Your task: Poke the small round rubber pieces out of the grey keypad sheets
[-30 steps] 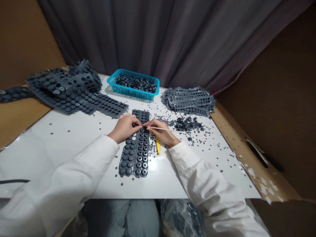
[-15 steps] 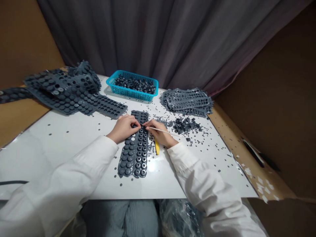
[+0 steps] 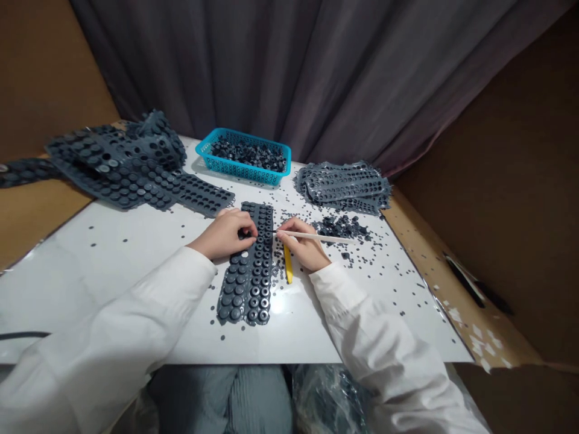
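A dark grey rubber strip (image 3: 239, 283) with rows of round studs and ringed holes lies lengthwise in front of me. My left hand (image 3: 228, 235) rests over the strip's left side, its fingers curled and thumb near the index finger; whatever they may pinch is hidden. Just right of the strip, my right hand (image 3: 305, 244) grips a thin white stick (image 3: 323, 237) like a pen. The stick's dark tip points left at the strip's right-hand row. Below the right hand lies a yellow tool (image 3: 288, 265), partly covered by the fingers.
A blue basket (image 3: 244, 173) of small dark pieces stands at the back. Studded sheets (image 3: 131, 169) are heaped at left; perforated strips (image 3: 341, 184) are stacked at right. A pile of dark scraps (image 3: 341, 229) and scattered bits cover the right side. Dark-handled tools (image 3: 465, 280) lie beyond the right edge.
My right hand has drawn back to the right with the white stick, now held more level, its tip off the middle of the strip. My left hand has barely moved.
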A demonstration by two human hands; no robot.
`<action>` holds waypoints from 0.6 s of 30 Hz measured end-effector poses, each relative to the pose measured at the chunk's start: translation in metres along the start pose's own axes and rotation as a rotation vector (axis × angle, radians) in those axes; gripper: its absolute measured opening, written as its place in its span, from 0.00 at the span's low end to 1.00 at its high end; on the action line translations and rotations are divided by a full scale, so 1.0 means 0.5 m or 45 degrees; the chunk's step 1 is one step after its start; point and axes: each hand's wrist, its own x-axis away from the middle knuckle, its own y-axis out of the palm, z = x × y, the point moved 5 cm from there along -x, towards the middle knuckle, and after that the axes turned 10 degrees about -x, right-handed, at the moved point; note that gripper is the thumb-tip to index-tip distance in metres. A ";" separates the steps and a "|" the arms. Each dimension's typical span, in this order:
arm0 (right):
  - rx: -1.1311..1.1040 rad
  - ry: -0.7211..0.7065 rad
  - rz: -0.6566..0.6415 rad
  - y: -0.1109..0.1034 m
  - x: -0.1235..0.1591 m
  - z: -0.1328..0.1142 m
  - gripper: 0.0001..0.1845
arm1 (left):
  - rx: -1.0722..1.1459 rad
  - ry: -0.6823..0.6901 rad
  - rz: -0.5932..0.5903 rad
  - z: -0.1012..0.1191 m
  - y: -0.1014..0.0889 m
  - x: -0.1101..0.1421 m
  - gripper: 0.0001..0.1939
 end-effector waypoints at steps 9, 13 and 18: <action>0.010 0.020 0.062 -0.015 -0.003 0.027 0.08 | -0.012 0.042 -0.080 0.014 0.003 0.004 0.05; 0.012 0.046 0.036 -0.010 -0.001 0.023 0.08 | -0.006 0.037 -0.077 0.018 -0.004 0.003 0.04; 0.062 0.024 0.019 -0.003 0.002 0.010 0.08 | 0.316 0.273 -0.252 0.068 -0.019 0.025 0.02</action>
